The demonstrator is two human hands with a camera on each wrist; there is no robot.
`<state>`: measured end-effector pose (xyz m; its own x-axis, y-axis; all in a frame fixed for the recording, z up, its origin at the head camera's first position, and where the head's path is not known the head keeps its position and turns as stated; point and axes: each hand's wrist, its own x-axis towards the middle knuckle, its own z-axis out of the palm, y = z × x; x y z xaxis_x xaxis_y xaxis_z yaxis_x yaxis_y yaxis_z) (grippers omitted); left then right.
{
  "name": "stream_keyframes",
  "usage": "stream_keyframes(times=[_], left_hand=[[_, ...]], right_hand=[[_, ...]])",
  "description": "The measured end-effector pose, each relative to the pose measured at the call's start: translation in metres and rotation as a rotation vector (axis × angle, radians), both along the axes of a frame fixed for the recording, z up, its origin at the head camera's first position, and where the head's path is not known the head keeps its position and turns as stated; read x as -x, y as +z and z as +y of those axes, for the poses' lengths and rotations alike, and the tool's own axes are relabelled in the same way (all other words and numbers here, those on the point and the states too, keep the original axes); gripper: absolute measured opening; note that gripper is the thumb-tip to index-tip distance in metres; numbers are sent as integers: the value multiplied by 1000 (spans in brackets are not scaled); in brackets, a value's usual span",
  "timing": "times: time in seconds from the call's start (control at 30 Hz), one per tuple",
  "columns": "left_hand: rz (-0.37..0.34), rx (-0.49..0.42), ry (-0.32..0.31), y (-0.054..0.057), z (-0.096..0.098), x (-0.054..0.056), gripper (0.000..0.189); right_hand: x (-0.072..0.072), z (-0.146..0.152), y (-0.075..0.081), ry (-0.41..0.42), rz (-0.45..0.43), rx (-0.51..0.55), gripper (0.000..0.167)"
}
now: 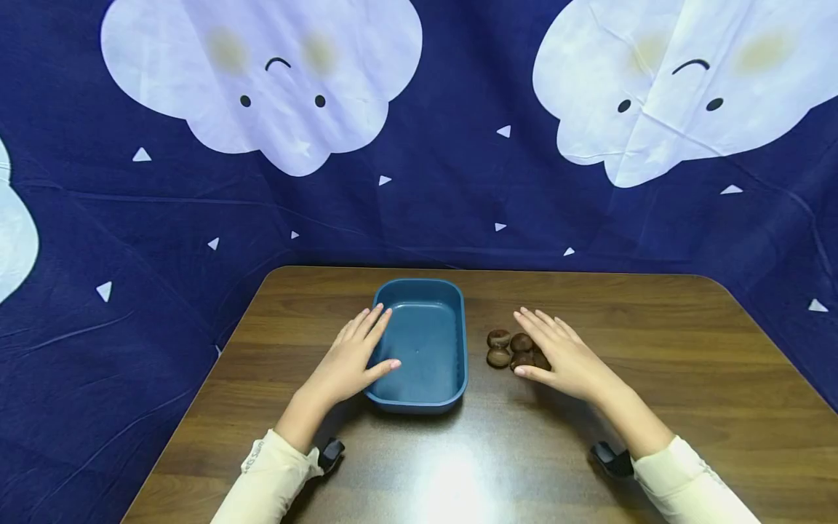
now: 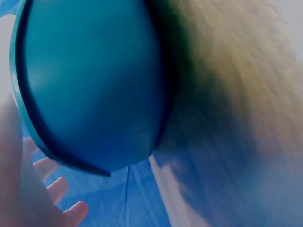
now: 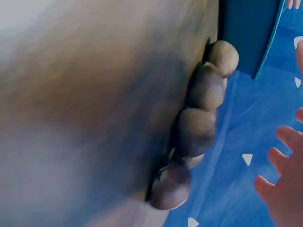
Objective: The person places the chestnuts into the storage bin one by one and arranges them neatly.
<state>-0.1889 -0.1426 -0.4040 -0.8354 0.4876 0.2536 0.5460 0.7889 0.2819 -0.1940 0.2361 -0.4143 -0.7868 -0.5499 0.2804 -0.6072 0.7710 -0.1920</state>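
A deep blue rectangular bin (image 1: 419, 349) with rounded corners stands on the wooden table, its inside bare. My left hand (image 1: 350, 360) hovers at the bin's left side, fingers spread and thumb over the rim, holding nothing. In the left wrist view the bin's outer wall (image 2: 94, 85) fills much of the picture, with my fingertips beyond its rim. Several brown, round, mushroom-like pieces (image 1: 498, 357) sit in a tight cluster right of the bin. Above their right end is my right hand (image 1: 566, 356), fingers straight, partly hiding some pieces. The right wrist view shows the brown pieces (image 3: 196, 131) in a row.
The wooden table (image 1: 687, 349) has rounded far corners and a bright glare near the front. Behind it hangs a dark blue cloth (image 1: 458, 196) with clouds and small white triangles. A black strap device (image 1: 330, 455) is on the left wrist, another (image 1: 612, 460) on the right.
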Motion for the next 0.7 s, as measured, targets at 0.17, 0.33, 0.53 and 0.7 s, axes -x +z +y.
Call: stream_keyframes(times=[0.17,0.33,0.53,0.7], left_hand=[[-109,-151,46,-5,-6,0,76],[-264,-365,59,-9,-9,0,74],[-398,-581,116,-15,-13,-1,67],[-495,-773,131,-22,-15,-1,59]], right_hand=[[-4,14,-6,-38,-34,27,85],[-7,30,-14,-63,-70,77,84],[-11,45,-18,-92,-181,202,85],[-12,55,-24,-106,-189,299,79]])
